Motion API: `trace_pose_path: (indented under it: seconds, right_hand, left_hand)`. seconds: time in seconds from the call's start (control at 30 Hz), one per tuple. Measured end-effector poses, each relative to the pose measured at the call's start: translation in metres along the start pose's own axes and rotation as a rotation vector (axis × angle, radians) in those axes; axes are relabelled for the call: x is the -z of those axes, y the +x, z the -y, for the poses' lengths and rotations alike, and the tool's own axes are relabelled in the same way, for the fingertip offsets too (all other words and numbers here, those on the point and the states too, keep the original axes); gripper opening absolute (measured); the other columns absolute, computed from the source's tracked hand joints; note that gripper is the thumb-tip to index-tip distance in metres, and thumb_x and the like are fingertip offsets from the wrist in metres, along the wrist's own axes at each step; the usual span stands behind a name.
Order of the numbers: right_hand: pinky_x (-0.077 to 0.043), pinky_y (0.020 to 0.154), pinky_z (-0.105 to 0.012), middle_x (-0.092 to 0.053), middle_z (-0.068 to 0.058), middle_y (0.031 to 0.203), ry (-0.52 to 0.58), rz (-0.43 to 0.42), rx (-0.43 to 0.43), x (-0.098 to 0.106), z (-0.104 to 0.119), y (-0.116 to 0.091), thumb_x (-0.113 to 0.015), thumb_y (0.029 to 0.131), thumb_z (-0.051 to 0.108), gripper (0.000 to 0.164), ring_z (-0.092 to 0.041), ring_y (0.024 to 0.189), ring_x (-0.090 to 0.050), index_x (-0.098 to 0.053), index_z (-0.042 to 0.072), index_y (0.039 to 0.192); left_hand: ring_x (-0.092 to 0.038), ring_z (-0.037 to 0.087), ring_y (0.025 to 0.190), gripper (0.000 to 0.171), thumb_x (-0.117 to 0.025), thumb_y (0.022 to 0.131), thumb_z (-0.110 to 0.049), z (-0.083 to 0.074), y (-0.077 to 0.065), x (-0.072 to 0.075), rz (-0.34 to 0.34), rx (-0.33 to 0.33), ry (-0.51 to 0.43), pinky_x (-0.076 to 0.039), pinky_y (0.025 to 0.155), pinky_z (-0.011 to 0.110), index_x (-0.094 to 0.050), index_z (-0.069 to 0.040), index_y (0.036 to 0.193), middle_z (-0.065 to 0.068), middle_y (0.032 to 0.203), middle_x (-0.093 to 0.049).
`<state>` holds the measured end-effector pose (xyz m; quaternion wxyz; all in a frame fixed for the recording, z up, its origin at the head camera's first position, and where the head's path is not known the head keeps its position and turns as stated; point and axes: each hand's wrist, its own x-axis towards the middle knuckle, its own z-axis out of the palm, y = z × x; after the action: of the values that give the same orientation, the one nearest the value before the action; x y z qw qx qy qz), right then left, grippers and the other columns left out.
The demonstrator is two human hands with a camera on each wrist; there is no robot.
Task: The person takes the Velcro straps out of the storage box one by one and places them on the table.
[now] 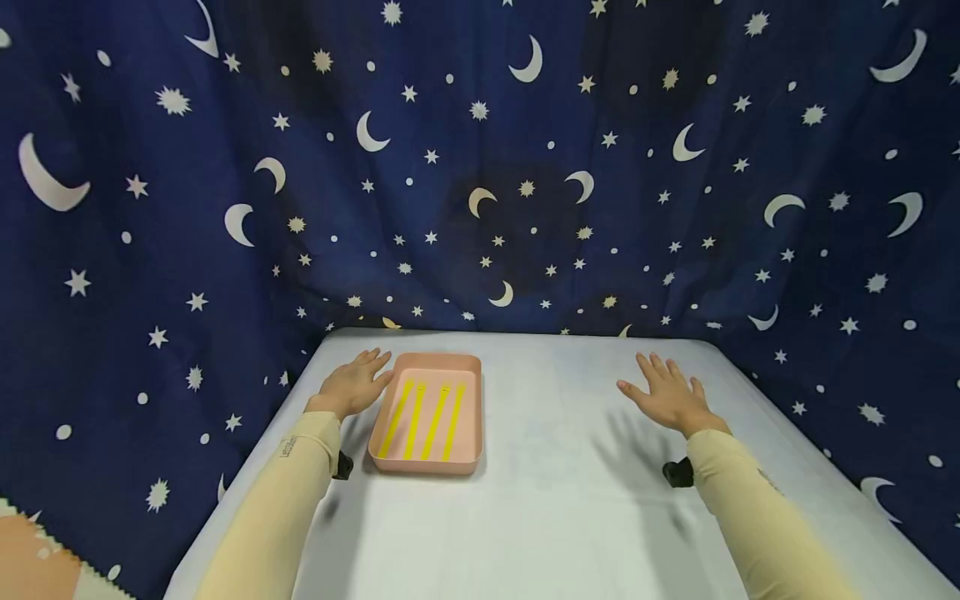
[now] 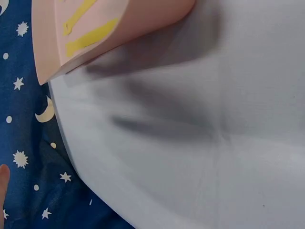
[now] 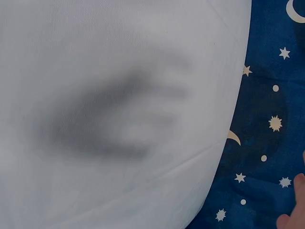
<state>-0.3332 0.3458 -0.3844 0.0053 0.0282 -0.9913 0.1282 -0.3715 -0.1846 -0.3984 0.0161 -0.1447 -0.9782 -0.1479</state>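
Note:
A shallow pink tray (image 1: 427,467) sits on the left half of the white table. Several slim yellow strips (image 1: 438,422) lie side by side in it, with small notched ends at the far side. My left hand (image 1: 351,385) is held in the air just left of the tray, fingers extended and thumb near its rim; whether they touch I cannot tell. Well to the tray's right, my right hand (image 1: 667,398) hovers over the table with its fingers spread, holding nothing. In the left wrist view, part of the tray (image 2: 159,16) shows beside the hand's shadow.
The white tabletop (image 1: 540,517) has rounded far corners. Behind it and along both sides hangs a dark blue curtain (image 1: 442,217) printed with moons and stars. Dark wrist cameras sit under both cream sleeves (image 1: 738,508).

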Motion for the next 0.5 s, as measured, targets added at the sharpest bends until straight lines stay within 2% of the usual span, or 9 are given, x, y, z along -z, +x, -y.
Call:
trace_pose_path:
  seconds: [0.2, 0.5]
  right_hand:
    - [0.004, 0.112, -0.081, -0.008, -0.03, 0.164, 0.045, -0.015, 0.008, -0.012, 0.005, -0.001, -0.034, 0.096, 0.075, 0.098, -0.055, 0.149, -0.002, -0.014, 0.003, 0.16]
    - [-0.001, 0.113, -0.081, -0.011, -0.029, 0.164, 0.024, -0.018, 0.018, -0.009, 0.01, 0.0, -0.03, 0.094, 0.079, 0.101, -0.054, 0.15, -0.005, -0.016, 0.004, 0.16]
  left_hand:
    - [-0.022, 0.039, 0.153, 0.058, -0.033, 0.107, -0.041, 0.002, -0.007, -0.012, 0.014, -0.001, -0.013, -0.023, 0.126, 0.056, -0.034, -0.01, 0.157, 0.016, 0.164, -0.029]
    - [-0.018, 0.038, 0.154, 0.058, -0.036, 0.108, -0.037, -0.002, -0.009, -0.018, 0.043, 0.014, -0.039, -0.02, 0.127, 0.056, -0.031, -0.007, 0.157, 0.014, 0.165, -0.027]
